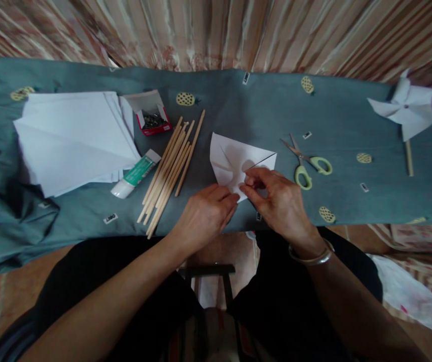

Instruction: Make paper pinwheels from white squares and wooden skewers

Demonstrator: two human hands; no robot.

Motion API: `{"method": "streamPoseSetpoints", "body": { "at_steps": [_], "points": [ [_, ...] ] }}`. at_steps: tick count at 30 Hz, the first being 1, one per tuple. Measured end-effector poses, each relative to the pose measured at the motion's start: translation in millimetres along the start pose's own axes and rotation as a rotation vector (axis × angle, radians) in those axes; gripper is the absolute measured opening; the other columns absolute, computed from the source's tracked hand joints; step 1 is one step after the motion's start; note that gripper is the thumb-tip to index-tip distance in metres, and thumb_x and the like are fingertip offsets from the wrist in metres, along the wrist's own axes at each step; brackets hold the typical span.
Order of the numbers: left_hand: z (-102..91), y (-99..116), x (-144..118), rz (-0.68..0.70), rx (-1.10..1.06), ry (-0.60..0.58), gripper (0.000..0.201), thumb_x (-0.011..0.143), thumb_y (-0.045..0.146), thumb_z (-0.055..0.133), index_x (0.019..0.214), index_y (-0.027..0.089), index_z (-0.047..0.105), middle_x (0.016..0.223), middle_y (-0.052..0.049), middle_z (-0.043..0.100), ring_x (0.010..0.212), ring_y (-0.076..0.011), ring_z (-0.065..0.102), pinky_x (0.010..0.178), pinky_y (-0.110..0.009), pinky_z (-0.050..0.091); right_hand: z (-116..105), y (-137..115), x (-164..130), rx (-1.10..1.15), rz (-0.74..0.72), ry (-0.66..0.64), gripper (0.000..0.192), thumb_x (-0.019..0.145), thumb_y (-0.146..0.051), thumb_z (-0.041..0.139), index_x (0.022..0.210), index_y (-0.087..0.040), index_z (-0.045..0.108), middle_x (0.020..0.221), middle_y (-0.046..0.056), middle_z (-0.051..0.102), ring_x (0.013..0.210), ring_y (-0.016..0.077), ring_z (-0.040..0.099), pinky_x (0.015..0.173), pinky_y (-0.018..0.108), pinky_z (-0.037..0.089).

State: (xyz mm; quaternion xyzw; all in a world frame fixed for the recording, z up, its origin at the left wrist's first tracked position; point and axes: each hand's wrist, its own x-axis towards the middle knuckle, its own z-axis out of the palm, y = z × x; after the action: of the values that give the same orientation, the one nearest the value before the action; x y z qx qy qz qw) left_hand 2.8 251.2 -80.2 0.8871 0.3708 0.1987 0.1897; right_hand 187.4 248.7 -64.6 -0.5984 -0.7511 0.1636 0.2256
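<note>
A square sheet of white paper (226, 157) with slits cut in from its corners lies on the cloth in front of me. My left hand (207, 208) has its curled fingers closed on the sheet's near edge. From the other side, my right hand (281, 201) pinches a flap of the same paper between thumb and forefinger, close to the middle. The fingers hide part of the near corner. Just right of the paper are scissors (302, 157) with green handles, their blades a little apart.
Left of the paper lie several wooden sticks (171, 173), a glue stick (136, 173), a small red box (153, 120) of metal pins or tacks and a stack of white paper (76, 141). A finished paper pinwheel (406, 106) lies far right. A curtain (216, 35) borders the table's back.
</note>
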Motion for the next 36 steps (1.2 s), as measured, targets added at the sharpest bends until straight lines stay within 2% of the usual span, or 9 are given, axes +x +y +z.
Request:
{"method": "streamPoseSetpoints", "body": {
  "at_steps": [4,20,28,36],
  "points": [
    [-1.2,1.1,0.2,0.001,0.024,-0.013,0.02,0.095,0.016,0.049,0.099,0.012,0.068,0.087,-0.006,0.068,0.081,-0.0179,0.063,0.073,-0.031,0.054,2.4,2.7,-0.6,-0.039,-0.048,-0.006,0.017,0.093,-0.031,0.057,0.105,-0.019,0.063,0.085,0.005,0.069,0.084,0.022,0.065,0.078,0.034,0.051],
    [0.8,1.5,0.8,-0.004,0.033,-0.011,0.018,0.094,0.014,0.049,0.095,0.012,0.067,0.085,-0.006,0.067,0.077,-0.0171,0.064,0.07,-0.029,0.054,4.9,1.9,-0.5,-0.047,-0.055,-0.009,0.02,0.095,-0.032,0.054,0.107,-0.02,0.064,0.087,0.006,0.071,0.085,0.023,0.065,0.08,0.036,0.052],
    [0.1,2.8,2.6,-0.035,0.055,-0.034,0.015,0.092,0.014,0.052,0.09,0.014,0.067,0.084,-0.005,0.068,0.077,-0.0178,0.064,0.069,-0.029,0.053,0.4,2.9,-2.9,-0.059,-0.146,-0.053,0.027,0.098,-0.023,0.045,0.107,-0.021,0.07,0.1,0.007,0.073,0.095,0.0241,0.066,0.091,0.042,0.051],
    [0.0,3.3,2.8,-0.03,0.056,-0.03,0.015,0.091,0.014,0.053,0.09,0.013,0.067,0.084,-0.006,0.068,0.076,-0.0184,0.065,0.068,-0.03,0.054,-2.0,0.9,-6.2,-0.109,-0.118,-0.035,0.038,0.094,-0.014,0.045,0.12,-0.03,0.068,0.125,0.009,0.061,0.115,0.0295,0.056,0.096,0.05,0.05]
  ]
}}
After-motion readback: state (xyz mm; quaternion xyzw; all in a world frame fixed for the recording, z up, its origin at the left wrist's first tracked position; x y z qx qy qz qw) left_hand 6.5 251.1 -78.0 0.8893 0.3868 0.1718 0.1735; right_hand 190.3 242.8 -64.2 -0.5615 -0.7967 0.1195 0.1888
